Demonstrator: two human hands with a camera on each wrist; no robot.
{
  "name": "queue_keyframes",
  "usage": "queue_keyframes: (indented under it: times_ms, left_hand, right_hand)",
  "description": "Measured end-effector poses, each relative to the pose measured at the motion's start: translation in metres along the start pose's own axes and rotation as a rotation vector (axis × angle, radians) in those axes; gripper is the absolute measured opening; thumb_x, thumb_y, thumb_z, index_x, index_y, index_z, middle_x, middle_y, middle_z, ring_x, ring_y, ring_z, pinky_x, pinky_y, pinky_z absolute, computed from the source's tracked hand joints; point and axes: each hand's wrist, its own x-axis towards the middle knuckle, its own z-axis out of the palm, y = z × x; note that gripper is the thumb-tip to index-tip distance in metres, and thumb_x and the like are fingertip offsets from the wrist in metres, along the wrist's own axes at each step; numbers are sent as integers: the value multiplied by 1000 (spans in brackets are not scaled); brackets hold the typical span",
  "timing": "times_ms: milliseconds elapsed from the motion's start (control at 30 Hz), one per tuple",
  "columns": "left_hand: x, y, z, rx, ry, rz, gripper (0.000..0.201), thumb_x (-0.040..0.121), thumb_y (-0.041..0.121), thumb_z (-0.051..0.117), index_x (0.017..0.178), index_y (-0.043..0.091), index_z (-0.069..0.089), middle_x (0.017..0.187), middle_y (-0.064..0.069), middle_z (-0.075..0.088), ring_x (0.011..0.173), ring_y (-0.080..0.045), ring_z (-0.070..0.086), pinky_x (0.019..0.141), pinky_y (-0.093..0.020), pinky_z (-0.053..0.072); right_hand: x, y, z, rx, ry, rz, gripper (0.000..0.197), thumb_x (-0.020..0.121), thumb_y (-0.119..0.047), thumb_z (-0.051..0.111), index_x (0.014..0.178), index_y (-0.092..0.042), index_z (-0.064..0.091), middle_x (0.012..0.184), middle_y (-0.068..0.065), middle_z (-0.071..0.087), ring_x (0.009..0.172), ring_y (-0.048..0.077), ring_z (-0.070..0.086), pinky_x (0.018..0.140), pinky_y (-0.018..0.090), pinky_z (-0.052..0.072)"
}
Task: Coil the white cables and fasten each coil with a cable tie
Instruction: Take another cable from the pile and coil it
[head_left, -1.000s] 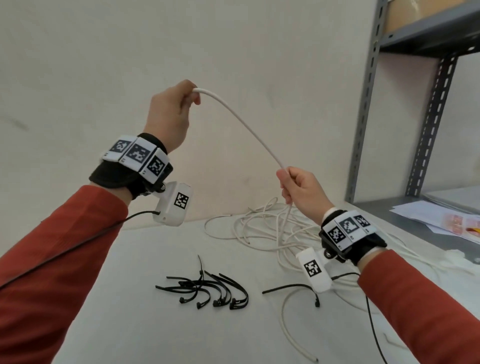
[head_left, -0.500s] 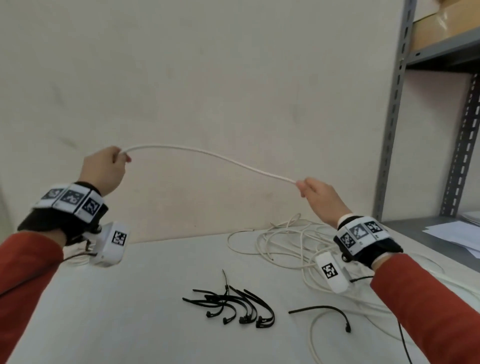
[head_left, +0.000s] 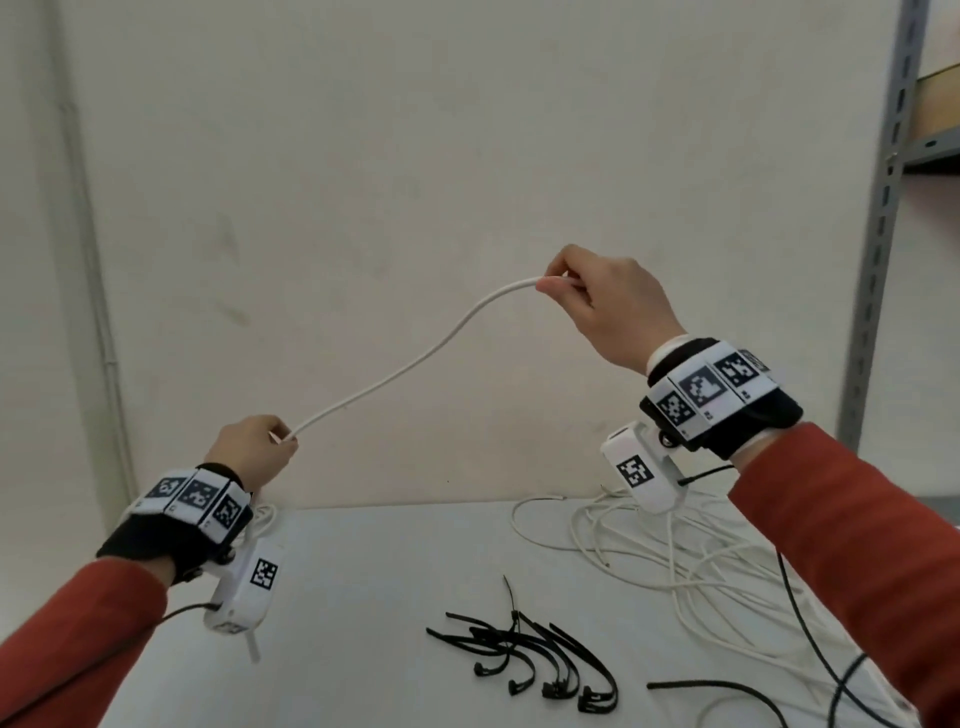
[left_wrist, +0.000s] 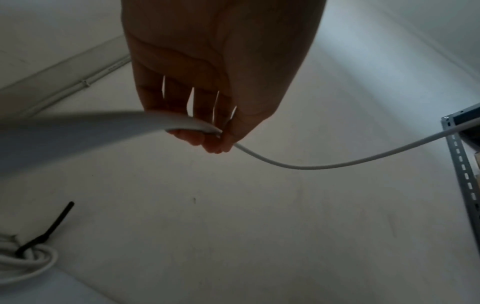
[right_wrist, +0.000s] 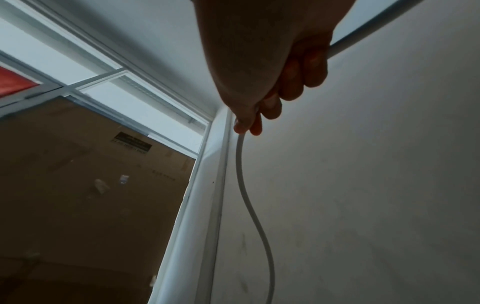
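Observation:
A white cable (head_left: 415, 361) runs through the air between my two hands above the table. My left hand (head_left: 254, 452) holds it low on the left, fingers curled round it (left_wrist: 215, 135). My right hand (head_left: 602, 296) pinches it higher up on the right (right_wrist: 246, 125). A tangle of loose white cables (head_left: 670, 551) lies on the table under my right wrist. Several black cable ties (head_left: 535, 654) lie in a bunch near the table's front, and one more tie (head_left: 727, 693) lies apart to the right. A coil fastened with a black tie (left_wrist: 28, 255) lies at the left.
The white table (head_left: 389, 571) stands against a plain wall (head_left: 363, 182). A grey metal shelf upright (head_left: 878, 223) rises at the right edge. Black wrist-camera leads (head_left: 810, 639) trail over the table on the right.
My right hand has risen and now holds the cable above the left. My left hand has dropped lower towards the table. The stretch of cable between them slopes up to the right.

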Motion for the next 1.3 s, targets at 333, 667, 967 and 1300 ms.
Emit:
queue_keyframes:
  times_ms: [333,667,967,1300]
  left_hand:
    - [-49,59,-22,-236,-206,447,87,65,77,59,133,28,40,126,14,57,121,-5,48,103,-29,36]
    - [-75,122,-10,-219,-25,724,29,98,33,43,72,23,53,53,5,42,51,-8,39,52,-17,31]
    - [-37,67,-22,-222,314,353,29,100,27,42,82,10,57,61,-10,43,64,-31,39,53,-16,31]
    - [-33,63,-1,-324,12,268,31,82,46,50,76,19,65,79,-11,58,80,-30,53,77,-36,40]
  right_hand:
    - [-27,-52,47,94,-275,-109,24,95,-43,51,102,-23,64,70,-10,54,69,17,50,68,34,45]
    - [-75,-36,66,348,-333,47,23,95,-30,56,90,-8,60,58,-14,43,53,2,44,55,18,33]
    - [-169,89,40,121,-484,353,32,99,-31,47,69,-20,54,55,-8,43,54,4,41,56,23,30]
    - [-169,135,-3,-63,-261,681,33,99,-32,43,75,-10,51,73,11,54,76,31,52,67,36,34]
